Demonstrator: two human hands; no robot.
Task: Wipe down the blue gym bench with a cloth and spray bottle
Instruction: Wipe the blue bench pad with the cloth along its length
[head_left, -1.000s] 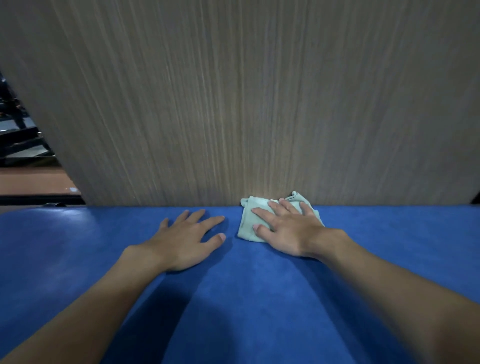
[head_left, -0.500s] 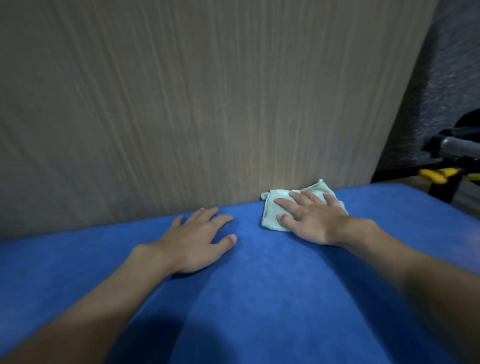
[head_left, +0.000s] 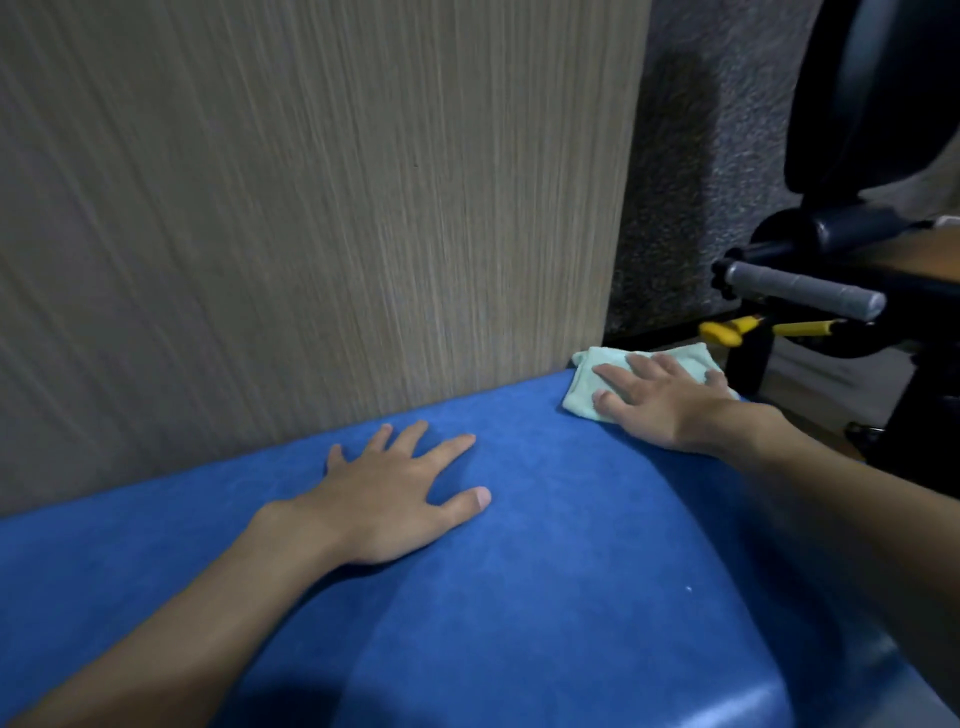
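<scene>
Right hand was down flat on the cloth, palm on top; its fingers were straight and a little spread, pressing the fabric onto the counter; the thumb tip sat on the cloth's near edge. The cloth was pale green and folded; it lay at the far right corner of the blue counter, just past the right edge of the wood-grain panel; whether its far edge hung over the back of the counter, I could not tell.

Left hand was palm down on the bare blue surface, well apart from the cloth; its fingers were fanned wide and straight, with the thumb stuck out toward the right, holding nothing. Both forearms reached in from the near edge.

The panel stood upright right behind the counter, touching its back edge; to the right of it was a dark speckled wall. A black gym machine stood beyond the counter's right end; a grey-wrapped handle jutted from it, with a yellow lever just below, near the cloth but apart from it. The counter's near right corner was rounded and caught a sheen.
</scene>
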